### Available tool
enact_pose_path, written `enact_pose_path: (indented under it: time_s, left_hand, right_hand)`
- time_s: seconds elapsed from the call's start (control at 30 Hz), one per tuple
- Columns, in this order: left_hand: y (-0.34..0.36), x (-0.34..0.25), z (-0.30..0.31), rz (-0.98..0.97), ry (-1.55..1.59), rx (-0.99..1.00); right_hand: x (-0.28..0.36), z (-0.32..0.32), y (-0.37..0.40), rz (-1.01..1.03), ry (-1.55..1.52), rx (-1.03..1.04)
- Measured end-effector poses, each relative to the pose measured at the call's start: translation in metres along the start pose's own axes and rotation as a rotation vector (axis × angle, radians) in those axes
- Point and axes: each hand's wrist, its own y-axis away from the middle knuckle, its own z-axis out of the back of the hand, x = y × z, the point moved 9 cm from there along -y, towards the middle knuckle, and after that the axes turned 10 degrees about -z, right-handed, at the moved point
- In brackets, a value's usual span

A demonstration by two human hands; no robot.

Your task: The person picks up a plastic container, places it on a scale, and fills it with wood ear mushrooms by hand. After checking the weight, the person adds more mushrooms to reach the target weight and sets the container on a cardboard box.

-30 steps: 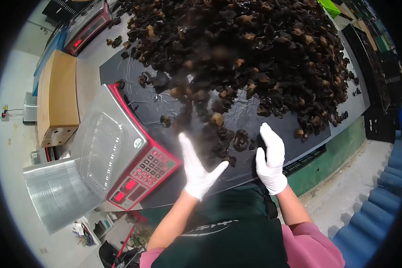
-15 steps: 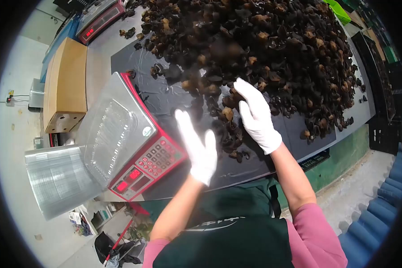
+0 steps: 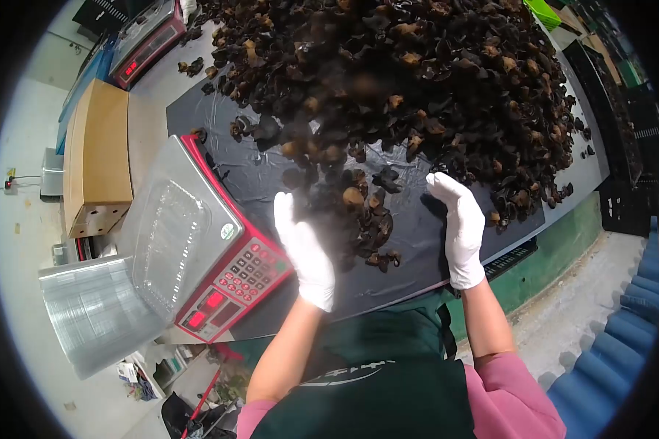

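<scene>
My left hand (image 3: 304, 254), in a white glove, is open beside the keypad corner of the red and silver scale (image 3: 234, 274), with nothing in it. To the right, my right hand (image 3: 462, 230), also gloved in white, is open above the dark sheet (image 3: 417, 249), its fingers slightly curved. Between both hands lies a small group of dark brown fungus pieces (image 3: 373, 227). A large heap of the same pieces (image 3: 447, 88) spreads beyond them. On the scale's plate rests a clear plastic tray (image 3: 170, 234).
A stack of clear trays (image 3: 99, 311) stands left of the scale, near a cardboard box (image 3: 102, 146). A second scale (image 3: 148, 44) is at the upper left. Black crates (image 3: 626, 208) are at the right, and a green container (image 3: 542, 13) is behind the heap.
My right hand has moved right and toward me, away from the small group. My left hand has shifted slightly left. The view has shifted a little.
</scene>
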Motion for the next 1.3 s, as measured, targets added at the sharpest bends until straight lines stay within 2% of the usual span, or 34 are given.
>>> enact_pose_path:
  time_s: [0.07,0.13,0.2,0.27,0.3,0.33,0.4,0.43,0.47,0.53,0.6,0.63,0.67,0.73,0.8,0.83,0.9,0.93,0.97,1.03,1.07,1.1,1.13,1.17,1.2,1.27,1.3]
  left_hand:
    - [-0.002,0.002,-0.001,-0.014,-0.079,-0.037]
    - [-0.003,0.011,-0.002,-0.003,-0.104,-0.038]
    - [-0.004,0.015,-0.003,0.000,-0.094,-0.039]
    - [-0.003,0.015,-0.004,0.002,-0.056,-0.042]
    - [-0.003,0.019,-0.005,0.028,-0.025,-0.055]
    - [-0.003,0.019,-0.006,0.048,-0.003,-0.050]
    - [-0.002,0.019,-0.007,0.090,0.040,-0.038]
    - [0.000,0.020,-0.006,0.091,0.053,-0.048]
    - [-0.001,0.022,-0.006,0.088,0.067,-0.060]
    - [-0.003,0.021,-0.006,0.086,0.125,-0.070]
    - [-0.006,0.012,-0.007,0.096,0.215,-0.074]
    - [-0.006,0.015,-0.009,0.154,0.232,-0.066]
    - [-0.006,0.018,-0.011,0.212,0.247,-0.059]
    - [-0.005,0.017,-0.012,0.165,0.242,-0.064]
    - [-0.005,0.018,-0.013,0.118,0.245,-0.061]
    - [-0.004,0.021,-0.015,0.129,0.273,-0.074]
    - [-0.006,0.022,-0.015,0.147,0.290,-0.086]
    - [-0.007,0.021,-0.016,0.152,0.282,-0.082]
    - [-0.013,0.014,-0.018,0.150,0.242,-0.067]
    - [-0.022,-0.001,-0.018,0.151,0.160,-0.044]
    - [-0.021,0.000,-0.020,0.131,0.092,0.012]
    - [-0.020,0.001,-0.021,0.109,0.024,0.066]
    - [-0.016,0.000,-0.024,0.068,-0.069,0.169]
    - [-0.010,0.001,-0.026,0.053,-0.080,0.294]
    - [-0.001,0.003,-0.028,-0.156,-0.162,0.390]
    - [0.021,-0.015,-0.023,-0.302,-0.128,0.453]
    - [0.023,-0.029,-0.022,-0.277,-0.187,0.567]
  right_hand:
    - [-0.003,0.002,0.007,0.001,0.005,-0.017]
    - [-0.003,0.001,0.007,-0.089,0.004,-0.066]
    - [-0.005,-0.006,0.000,-0.134,0.248,-0.086]
    - [0.010,-0.028,-0.009,0.075,0.630,-0.025]
    - [0.017,-0.041,-0.015,0.160,0.682,-0.021]
    - [0.042,-0.068,-0.019,0.404,0.850,0.028]
    - [0.017,-0.089,-0.029,0.449,1.179,0.131]
    - [0.008,-0.090,-0.034,0.439,1.171,0.127]
    - [0.009,-0.079,-0.030,0.419,1.132,0.110]
    - [0.053,-0.057,-0.012,0.378,1.060,0.078]
    - [0.103,-0.017,0.022,0.423,1.127,-0.073]
    - [0.121,0.010,0.038,0.377,1.146,-0.153]
    - [0.124,0.043,0.053,0.340,1.177,-0.223]
    - [0.116,0.113,0.077,0.181,1.339,-0.335]
    - [0.117,0.134,0.083,0.235,1.634,-0.483]
    - [0.118,0.124,0.078,0.237,1.482,-0.468]
    - [0.114,0.071,0.055,0.222,1.195,-0.372]
    - [0.106,0.031,0.039,0.288,1.189,-0.202]
    - [0.091,-0.004,0.024,0.335,1.004,-0.055]
    - [0.055,-0.073,-0.005,0.413,0.846,0.183]
    - [0.019,-0.091,-0.019,0.340,0.821,0.198]
    - [0.009,-0.112,-0.030,0.341,0.773,0.219]
    - [0.008,-0.124,-0.028,0.432,0.809,0.344]
    - [0.003,-0.127,-0.022,0.395,0.796,0.467]
    - [0.007,-0.131,-0.012,0.354,0.783,0.592]
    - [0.008,-0.113,0.000,0.342,0.715,0.661]
    - [0.010,-0.102,0.006,0.350,0.810,0.642]
